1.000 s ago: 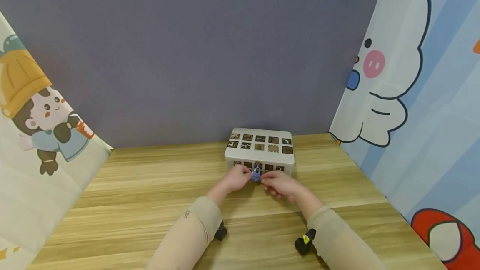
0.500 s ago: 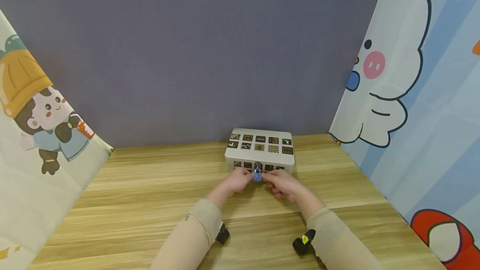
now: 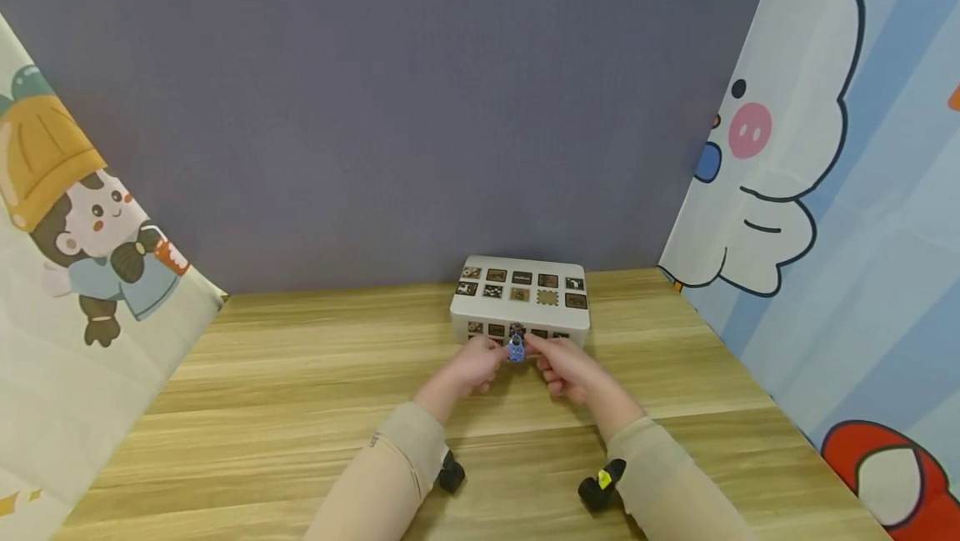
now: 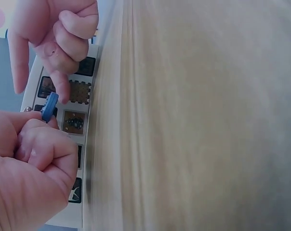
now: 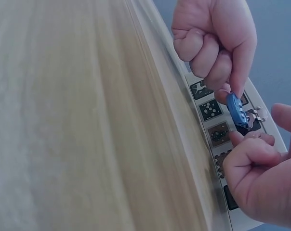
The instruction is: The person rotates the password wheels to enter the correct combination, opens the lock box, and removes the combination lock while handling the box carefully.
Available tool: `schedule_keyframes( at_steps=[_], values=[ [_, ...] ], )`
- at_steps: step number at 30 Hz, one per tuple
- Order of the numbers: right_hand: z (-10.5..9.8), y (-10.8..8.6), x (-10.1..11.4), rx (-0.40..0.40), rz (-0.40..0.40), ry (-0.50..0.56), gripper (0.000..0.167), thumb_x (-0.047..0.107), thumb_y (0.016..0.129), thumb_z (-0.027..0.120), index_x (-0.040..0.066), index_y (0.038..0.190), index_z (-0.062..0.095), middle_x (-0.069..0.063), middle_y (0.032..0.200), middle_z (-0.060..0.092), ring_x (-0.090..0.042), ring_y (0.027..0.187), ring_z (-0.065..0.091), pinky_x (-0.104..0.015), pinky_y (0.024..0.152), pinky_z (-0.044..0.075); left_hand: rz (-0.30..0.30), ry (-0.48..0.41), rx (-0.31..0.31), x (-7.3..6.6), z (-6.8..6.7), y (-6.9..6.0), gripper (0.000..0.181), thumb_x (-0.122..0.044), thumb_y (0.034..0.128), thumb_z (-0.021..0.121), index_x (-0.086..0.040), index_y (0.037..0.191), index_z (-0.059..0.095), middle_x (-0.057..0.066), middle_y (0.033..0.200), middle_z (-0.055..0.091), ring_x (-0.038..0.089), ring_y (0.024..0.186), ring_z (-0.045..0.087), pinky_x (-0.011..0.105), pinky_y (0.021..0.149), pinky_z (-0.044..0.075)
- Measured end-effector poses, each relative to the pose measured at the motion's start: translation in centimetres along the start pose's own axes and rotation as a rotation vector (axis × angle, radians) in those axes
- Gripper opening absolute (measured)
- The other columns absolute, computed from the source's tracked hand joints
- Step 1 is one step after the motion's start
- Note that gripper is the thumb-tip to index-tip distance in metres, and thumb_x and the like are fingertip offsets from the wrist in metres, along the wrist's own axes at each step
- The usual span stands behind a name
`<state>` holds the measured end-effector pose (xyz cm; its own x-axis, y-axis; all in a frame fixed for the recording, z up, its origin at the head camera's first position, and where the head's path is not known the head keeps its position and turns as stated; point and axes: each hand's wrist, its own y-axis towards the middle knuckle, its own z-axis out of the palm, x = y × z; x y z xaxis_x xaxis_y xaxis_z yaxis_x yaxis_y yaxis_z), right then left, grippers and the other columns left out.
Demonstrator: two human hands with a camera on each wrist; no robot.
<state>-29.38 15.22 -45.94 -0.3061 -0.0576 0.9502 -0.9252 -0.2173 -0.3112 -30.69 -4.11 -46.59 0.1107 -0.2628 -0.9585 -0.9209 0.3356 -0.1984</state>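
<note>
A small blue combination padlock (image 3: 516,348) hangs at the metal clasp (image 5: 258,114) on the front of a white box (image 3: 519,315) with dark square pictures. My left hand (image 3: 476,364) pinches one side of the padlock between thumb and forefinger; the right wrist view shows its other fingers curled in. On the other side is my right hand (image 3: 566,366), forefinger reaching close to the padlock. Its thumb (image 4: 19,67) stands apart from the padlock, and the remaining fingers are bent. Whether the right forefinger touches the padlock, I cannot tell.
The box stands on a wood-grain table (image 3: 300,374), near its back edge, before a grey panel (image 3: 420,107). Cartoon-printed sheets hang at the left and right sides. Black wrist cameras (image 3: 597,487) sit under both sleeves.
The right forefinger has moved up beside the padlock, and the right thumb now stands off from it. The padlock has shifted very slightly to the right, still in the left hand's pinch.
</note>
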Motion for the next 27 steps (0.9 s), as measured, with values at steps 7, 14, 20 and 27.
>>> schedule_keyframes(
  at_steps=[7, 14, 20, 27],
  values=[
    [0.2, 0.2, 0.0, -0.009, 0.026, 0.071, 0.044, 0.038, 0.100, 0.063, -0.002, 0.118, 0.062, 0.006, 0.063, 0.032, -0.006, 0.049, 0.024, -0.020, 0.042, 0.020, -0.004, -0.079, -0.004, 0.3, 0.2, 0.1, 0.027, -0.016, 0.1040, 0.052, 0.009, 0.104, 0.061, -0.007, 0.055, 0.034, 0.007, 0.044, 0.028, 0.022, 0.039, 0.028],
    [0.5, 0.1, 0.1, 0.029, 0.052, 0.179, 0.029, 0.031, 0.100, 0.061, 0.003, 0.102, 0.061, 0.009, 0.060, 0.034, -0.003, 0.047, 0.025, -0.017, 0.040, 0.020, -0.001, -0.164, -0.012, 0.7, 0.6, 0.0, 0.026, -0.016, 0.1042, 0.053, 0.010, 0.105, 0.058, -0.006, 0.059, 0.037, 0.007, 0.048, 0.031, 0.021, 0.040, 0.030],
    [0.9, 0.3, 0.1, 0.055, 0.072, 0.255, 0.025, 0.026, 0.101, 0.058, 0.012, 0.082, 0.050, 0.010, 0.058, 0.033, -0.002, 0.046, 0.025, -0.015, 0.039, 0.020, 0.004, -0.200, -0.029, 0.6, 0.8, -0.3, 0.023, -0.016, 0.1037, 0.054, 0.007, 0.106, 0.060, -0.006, 0.062, 0.038, 0.007, 0.049, 0.032, 0.020, 0.041, 0.030],
    [1.3, 0.7, -0.2, 0.069, 0.086, 0.309, 0.024, 0.023, 0.100, 0.057, 0.011, 0.079, 0.053, 0.010, 0.056, 0.033, -0.001, 0.043, 0.027, -0.015, 0.038, 0.020, -0.007, -0.210, -0.054, 0.7, 0.9, -0.4, 0.019, -0.017, 0.1028, 0.056, 0.002, 0.104, 0.062, -0.006, 0.061, 0.039, 0.007, 0.049, 0.033, 0.020, 0.041, 0.031]
  ],
)
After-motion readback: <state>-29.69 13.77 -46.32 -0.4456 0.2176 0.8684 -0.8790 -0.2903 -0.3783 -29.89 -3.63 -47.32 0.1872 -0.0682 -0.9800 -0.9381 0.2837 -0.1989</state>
